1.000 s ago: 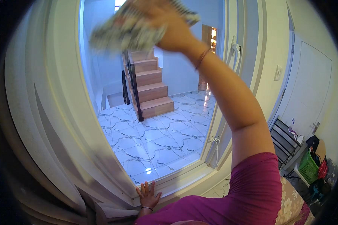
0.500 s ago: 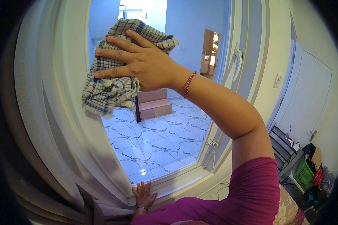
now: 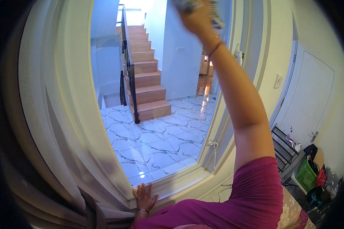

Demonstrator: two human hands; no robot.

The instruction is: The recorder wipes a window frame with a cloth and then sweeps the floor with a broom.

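My right hand (image 3: 198,20) is raised at the top edge of the view, smeared by motion and partly cut off. With it is a checked cloth (image 3: 216,16), of which only a bit shows beside the hand, against the upper part of the window glass (image 3: 179,70). A thin red braided band circles that wrist. Low down, my left hand (image 3: 144,197) rests with fingers spread on the bottom corner of the white window frame (image 3: 172,191), holding nothing.
A curtain (image 3: 30,179) hangs along the left. The frame's right side has a white handle (image 3: 239,55) and a latch with a cord (image 3: 215,152). Wooden stairs (image 3: 145,72) show through the glass. At right are a door (image 3: 307,91), a black rack (image 3: 284,147) and a green basket (image 3: 306,174).
My right hand has swept up and to the right with the cloth, from the glass's upper left to the top edge, uncovering the stairs. My left hand stays on the frame.
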